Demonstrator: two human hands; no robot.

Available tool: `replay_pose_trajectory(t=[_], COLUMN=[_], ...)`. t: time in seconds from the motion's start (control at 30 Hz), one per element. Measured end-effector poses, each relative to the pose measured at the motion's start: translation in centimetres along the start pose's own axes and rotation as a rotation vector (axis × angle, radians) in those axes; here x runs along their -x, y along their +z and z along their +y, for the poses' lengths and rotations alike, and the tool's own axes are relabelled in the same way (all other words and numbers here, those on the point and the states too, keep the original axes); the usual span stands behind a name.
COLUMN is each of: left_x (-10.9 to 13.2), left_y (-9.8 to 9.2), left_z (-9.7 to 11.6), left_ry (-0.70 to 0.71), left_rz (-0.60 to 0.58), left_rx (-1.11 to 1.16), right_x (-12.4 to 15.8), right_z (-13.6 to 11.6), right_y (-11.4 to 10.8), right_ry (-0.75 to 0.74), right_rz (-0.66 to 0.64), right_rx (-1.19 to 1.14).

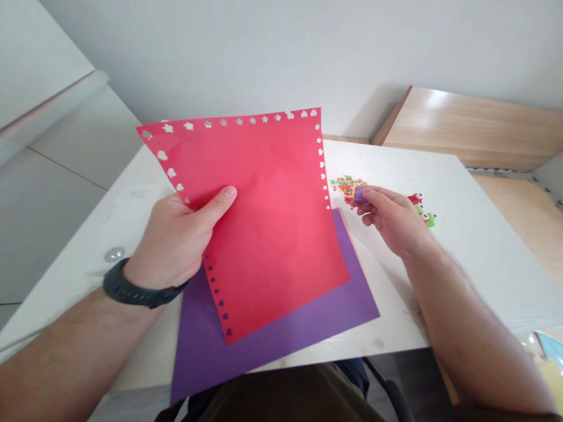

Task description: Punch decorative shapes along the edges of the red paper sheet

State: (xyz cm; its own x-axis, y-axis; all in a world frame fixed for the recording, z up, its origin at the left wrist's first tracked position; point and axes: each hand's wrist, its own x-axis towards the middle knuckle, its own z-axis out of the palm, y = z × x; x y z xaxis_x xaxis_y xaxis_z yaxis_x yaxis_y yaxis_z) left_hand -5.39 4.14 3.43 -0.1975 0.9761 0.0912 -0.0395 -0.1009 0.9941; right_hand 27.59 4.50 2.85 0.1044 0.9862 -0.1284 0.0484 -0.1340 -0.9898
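Observation:
My left hand (185,234) grips the left side of a red sheet of paper (272,217), thumb on top, and holds it raised and tilted. Small star, heart and flower holes run along its top, left side and upper right side. Beneath it lies a purple sheet of paper (281,346) on the white table. Between thumb and fingers of my right hand (391,217) is a small purple paper punch (361,194), mostly covered by the fingers. It is apart from the red sheet, just right of its edge.
A pile of green, orange and red paper bits (345,186) lies on the white table (475,275), behind my right hand. Several red and green punches (424,214) with eye shapes stand to its right. A clear round thing (115,254) lies at left. A wooden panel (475,129) rises at back right.

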Motion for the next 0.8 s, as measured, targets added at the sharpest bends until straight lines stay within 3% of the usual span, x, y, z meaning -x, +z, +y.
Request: replay_pose_trajectory(t=[0.53, 0.8], left_x=[0.09, 0.1], left_y=[-0.05, -0.07], left_z=[0.25, 0.23], left_ry=[-0.029, -0.025], left_rz=[-0.029, -0.03], left_rx=[0.022, 0.005], right_x=[-0.76, -0.86], right_z=[-0.15, 0.38], right_y=[0.05, -0.34], right_ry=[0.119, 0.028], right_rz=[0.058, 0.059], right_rx=[-0.049, 0.082])
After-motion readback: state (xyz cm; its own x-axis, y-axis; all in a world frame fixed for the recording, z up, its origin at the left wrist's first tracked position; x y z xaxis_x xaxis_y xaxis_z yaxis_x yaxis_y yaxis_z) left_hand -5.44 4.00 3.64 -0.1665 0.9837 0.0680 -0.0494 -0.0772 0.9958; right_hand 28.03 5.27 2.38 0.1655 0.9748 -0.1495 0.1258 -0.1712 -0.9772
